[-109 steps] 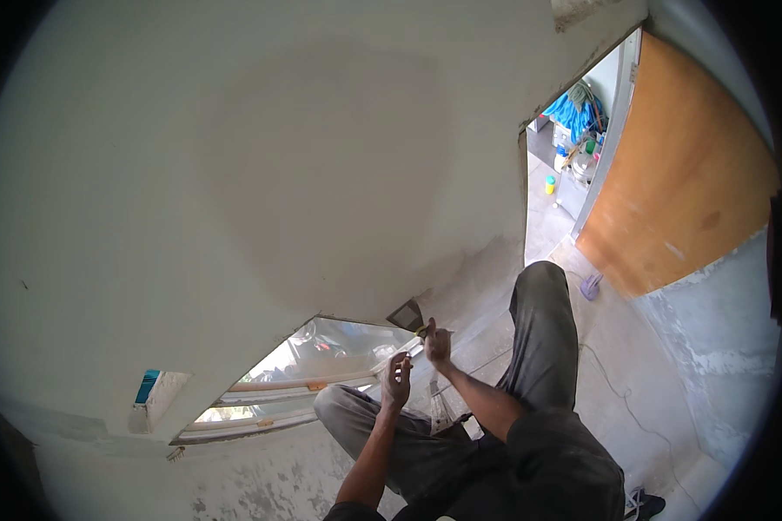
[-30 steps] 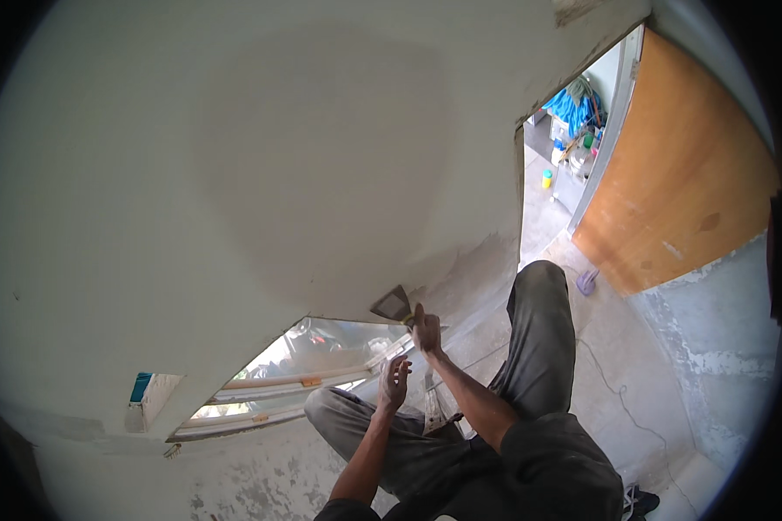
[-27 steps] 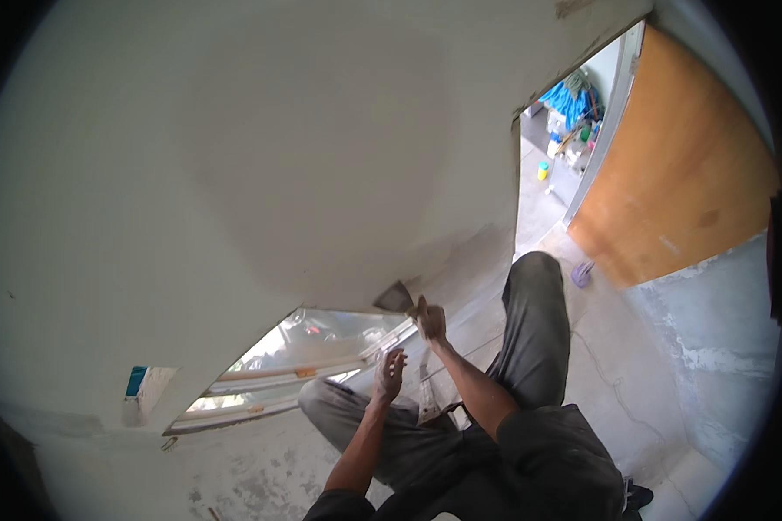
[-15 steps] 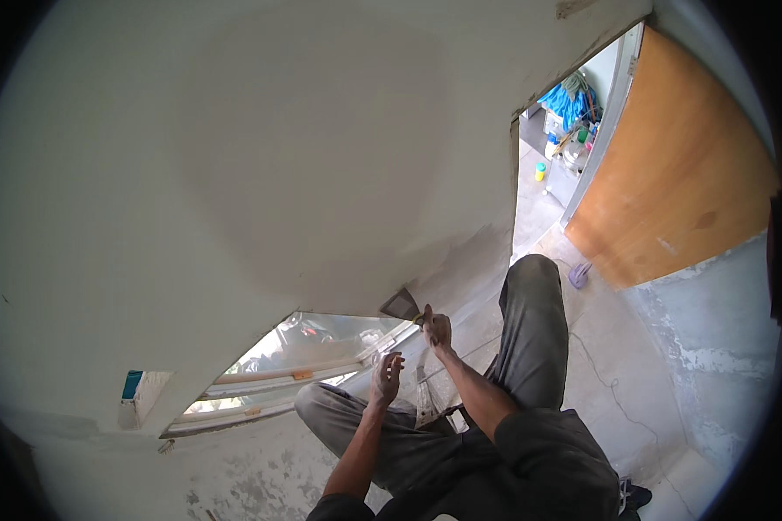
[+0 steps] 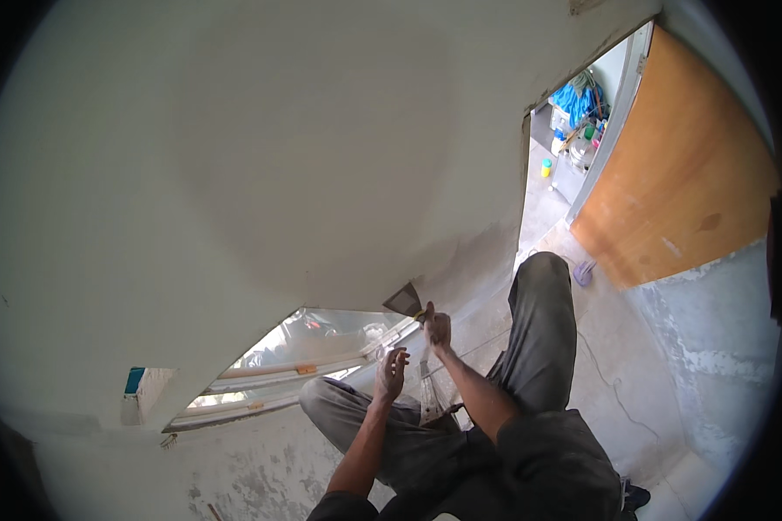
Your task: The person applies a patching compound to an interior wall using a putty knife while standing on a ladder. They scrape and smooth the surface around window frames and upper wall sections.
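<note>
My right hand is closed on the handle of a dark, wide-bladed scraper, whose blade lies at the pale plastered wall just above the upper edge of a low opening with plastic sheeting. My left hand is slightly below and left of it, fingers loosely curled and apart, with nothing visible in them. Both bent legs in dusty grey trousers frame my hands, and a pale, spattered support shows between them, partly hidden.
At right stands an orange wooden door beside a doorway, with a blue bundle, containers and a yellow bottle beyond. Below lie a purple object and a loose cord. A small recess pierces the wall at left.
The scraper has shifted a little right along the top of the opening over the last second. My left hand keeps much the same pose, and the view has shifted slightly.
</note>
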Demonstrator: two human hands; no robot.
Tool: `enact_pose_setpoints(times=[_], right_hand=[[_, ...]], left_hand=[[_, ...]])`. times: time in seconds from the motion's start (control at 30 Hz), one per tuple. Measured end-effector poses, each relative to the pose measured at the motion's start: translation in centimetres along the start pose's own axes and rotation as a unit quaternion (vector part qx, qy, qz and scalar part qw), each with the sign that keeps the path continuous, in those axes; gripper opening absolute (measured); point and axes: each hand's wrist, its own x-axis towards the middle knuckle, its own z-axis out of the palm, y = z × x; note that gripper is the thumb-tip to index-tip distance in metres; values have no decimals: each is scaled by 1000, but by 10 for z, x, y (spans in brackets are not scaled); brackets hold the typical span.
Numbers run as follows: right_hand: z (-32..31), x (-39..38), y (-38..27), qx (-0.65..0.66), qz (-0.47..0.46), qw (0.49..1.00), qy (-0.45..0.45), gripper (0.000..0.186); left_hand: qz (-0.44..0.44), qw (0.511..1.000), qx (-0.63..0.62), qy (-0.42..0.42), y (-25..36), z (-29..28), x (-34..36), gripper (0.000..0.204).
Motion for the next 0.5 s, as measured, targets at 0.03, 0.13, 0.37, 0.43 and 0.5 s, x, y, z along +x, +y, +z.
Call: enact_pose_setpoints(times=[0.03, 0.13, 0.37, 0.43, 0.5], right_hand=[[-4, 4, 3, 2, 9, 1000, -12, 72], [12, -6, 4, 93, 34, 995, -3, 70], [3, -9, -7, 97, 37, 995, 0, 69], [12, -11, -17, 173, 39, 984, 21, 70], [13, 1, -25, 163, 6, 986, -24, 69]], left_hand=[[0, 1000, 0, -1, -1, -2, 0, 31], [0, 1000, 1, 7, 2, -2, 2, 31], [-3, 1000, 3, 8, -6, -5, -1, 32], [-7, 1000, 7, 13, 5, -2, 0, 33], [-7, 1000, 2, 2, 12, -1, 4, 33]])
